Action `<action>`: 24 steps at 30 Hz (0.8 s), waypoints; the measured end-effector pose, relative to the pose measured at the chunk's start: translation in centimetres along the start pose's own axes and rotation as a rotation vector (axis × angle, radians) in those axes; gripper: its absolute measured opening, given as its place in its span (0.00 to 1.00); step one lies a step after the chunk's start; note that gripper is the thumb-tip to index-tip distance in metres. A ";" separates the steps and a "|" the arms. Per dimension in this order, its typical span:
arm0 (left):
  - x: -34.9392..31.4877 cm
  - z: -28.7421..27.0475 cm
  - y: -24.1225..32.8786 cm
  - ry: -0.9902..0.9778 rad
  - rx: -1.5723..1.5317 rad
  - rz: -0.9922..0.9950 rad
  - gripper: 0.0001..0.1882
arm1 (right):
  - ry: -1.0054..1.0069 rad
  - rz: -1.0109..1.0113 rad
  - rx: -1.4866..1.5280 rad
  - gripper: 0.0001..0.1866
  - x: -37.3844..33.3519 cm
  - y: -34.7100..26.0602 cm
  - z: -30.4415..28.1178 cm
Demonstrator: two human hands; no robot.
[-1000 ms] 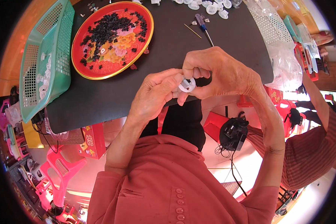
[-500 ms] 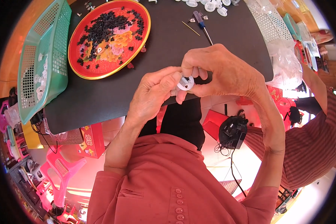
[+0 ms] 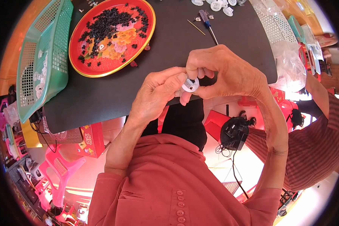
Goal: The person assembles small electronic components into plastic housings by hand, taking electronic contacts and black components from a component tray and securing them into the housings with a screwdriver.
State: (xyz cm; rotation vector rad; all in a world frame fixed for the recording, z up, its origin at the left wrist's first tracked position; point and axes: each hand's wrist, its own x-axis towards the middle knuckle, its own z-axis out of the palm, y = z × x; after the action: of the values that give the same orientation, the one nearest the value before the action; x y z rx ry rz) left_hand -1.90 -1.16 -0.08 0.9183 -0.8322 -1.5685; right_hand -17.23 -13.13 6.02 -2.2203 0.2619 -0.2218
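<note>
Over the near edge of the dark table, a small round white plastic part [image 3: 191, 86] sits between my two hands. A dark bit shows in its middle. My left hand [image 3: 158, 90] pinches it from the left with thumb and fingers. My right hand [image 3: 226, 73] curls round its right side, fingertips and thumb touching it; whether they also hold a smaller piece is hidden. Beyond my right hand lies a screwdriver [image 3: 206, 23] with a blue handle. A thin yellowish stick [image 3: 196, 27] lies beside it.
A red round tray [image 3: 109, 67] with small black parts stands at the far left. Left of it is a green basket [image 3: 54, 81] holding white parts. More white round parts [image 3: 216, 5] lie at the far edge. At right are plastic bags [image 3: 288, 62] and a person in striped clothing [image 3: 316, 150].
The view has shifted slightly, so the table things sit a little differently in it. Both hands keep their grip on the white part, which looks slightly turned.
</note>
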 end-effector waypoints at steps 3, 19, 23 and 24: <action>0.0 0.1 0.1 0.024 -0.006 0.005 0.15 | 0.033 0.005 0.015 0.11 -0.3 0.4 0.1; 0.3 -0.2 -0.1 0.050 -0.106 0.026 0.18 | 0.525 -0.081 -0.137 0.23 -3.1 0.8 4.7; 0.4 -0.2 -0.3 0.049 -0.116 0.065 0.18 | 0.562 -0.126 -0.194 0.24 -2.9 1.0 4.9; 0.4 -0.1 -0.5 0.049 -0.116 0.064 0.18 | 0.553 -0.115 -0.263 0.23 -2.8 0.9 4.9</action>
State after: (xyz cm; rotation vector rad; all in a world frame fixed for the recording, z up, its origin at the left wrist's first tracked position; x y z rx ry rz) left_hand -2.06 -1.48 -0.59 0.8357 -0.7214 -1.5169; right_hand -18.78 -9.27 2.11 -2.3953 0.4839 -0.9141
